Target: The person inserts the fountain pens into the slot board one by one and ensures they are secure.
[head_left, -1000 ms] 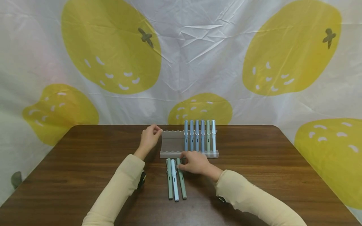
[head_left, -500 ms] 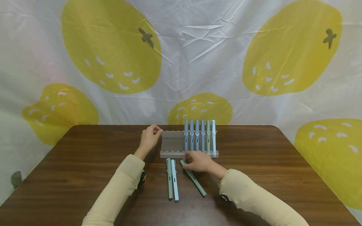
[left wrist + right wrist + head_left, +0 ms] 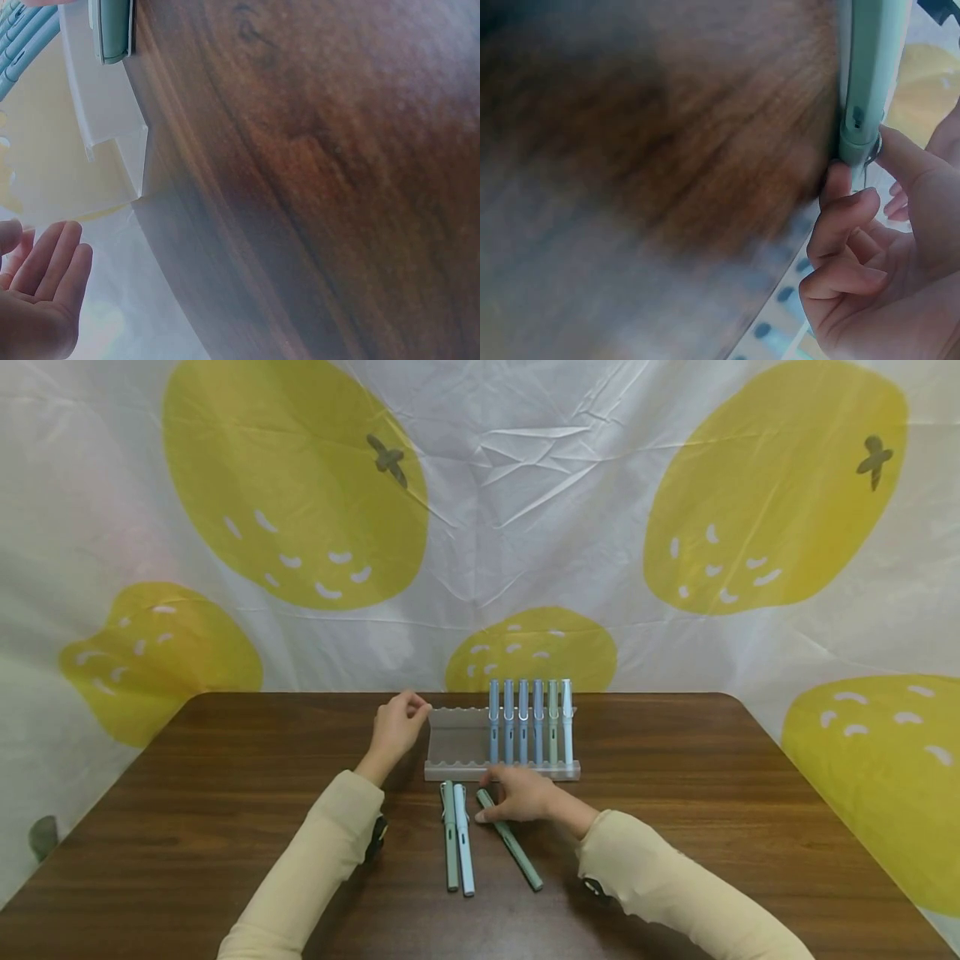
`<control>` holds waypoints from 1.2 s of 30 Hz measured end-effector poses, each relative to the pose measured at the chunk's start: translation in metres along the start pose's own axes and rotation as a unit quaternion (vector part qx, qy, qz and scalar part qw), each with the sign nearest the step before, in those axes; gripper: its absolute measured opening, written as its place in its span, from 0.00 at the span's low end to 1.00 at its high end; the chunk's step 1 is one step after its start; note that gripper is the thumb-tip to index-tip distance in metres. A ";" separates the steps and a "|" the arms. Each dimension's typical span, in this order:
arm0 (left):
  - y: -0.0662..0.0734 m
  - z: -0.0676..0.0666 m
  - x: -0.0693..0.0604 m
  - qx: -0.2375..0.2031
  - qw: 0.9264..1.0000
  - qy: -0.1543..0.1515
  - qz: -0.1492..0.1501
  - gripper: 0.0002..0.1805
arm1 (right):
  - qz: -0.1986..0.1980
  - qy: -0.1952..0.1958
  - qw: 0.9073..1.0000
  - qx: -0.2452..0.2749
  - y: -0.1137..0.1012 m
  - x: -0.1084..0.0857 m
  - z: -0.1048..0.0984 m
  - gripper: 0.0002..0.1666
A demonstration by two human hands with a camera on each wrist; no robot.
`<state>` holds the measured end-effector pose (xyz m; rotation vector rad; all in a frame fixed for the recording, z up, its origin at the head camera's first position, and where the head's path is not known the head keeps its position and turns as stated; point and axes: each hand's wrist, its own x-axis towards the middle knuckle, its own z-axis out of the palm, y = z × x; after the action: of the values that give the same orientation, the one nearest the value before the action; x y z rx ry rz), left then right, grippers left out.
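My left hand (image 3: 397, 725) holds the upper left corner of a clear pen rack (image 3: 456, 742) between thumb and index finger; in the left wrist view this hand's (image 3: 46, 292) other fingers are extended. Just in front of the rack, my right hand (image 3: 522, 795) has thumb and fingers around the capped end of a dark green pen (image 3: 517, 853), which lies slanted on the table. The right wrist view has the thumb and index finger of the hand (image 3: 877, 247) on either side of this pen (image 3: 871, 75). Left of it, a green pen (image 3: 451, 847) and a light blue pen (image 3: 464, 847) lie together.
Several blue pens (image 3: 508, 727), a green pen (image 3: 553, 727) and a pale one (image 3: 567, 727) stand in the rack's right part. Behind the brown table (image 3: 225, 793) hangs a white cloth with yellow fruit prints (image 3: 300, 485).
The dark green pen has come away from the other two, its lower end swinging right, then slightly back left. My right hand has shifted slightly with it. The left hand has kept its place.
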<state>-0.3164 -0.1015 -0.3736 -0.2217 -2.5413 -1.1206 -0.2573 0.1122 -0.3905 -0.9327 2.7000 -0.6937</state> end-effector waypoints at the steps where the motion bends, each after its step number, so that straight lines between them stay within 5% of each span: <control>1: 0.000 0.000 0.000 -0.001 1.000 0.000 0.000 0.09 | 0.001 0.001 1.000 -0.007 0.000 0.000 0.001 0.27; 15: -0.002 0.001 0.000 -0.011 1.000 0.000 0.001 0.09 | -0.021 0.023 0.999 -0.025 0.002 -0.001 0.003 0.22; 36: -0.001 0.001 0.000 -0.006 1.000 -0.002 -0.001 0.09 | -0.015 0.054 0.996 0.072 -0.005 0.001 -0.021 0.18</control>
<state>-0.3171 -0.1018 -0.3746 -0.2255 -2.5396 -1.1367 -0.2628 0.1159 -0.3701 -0.9270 2.6893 -0.9581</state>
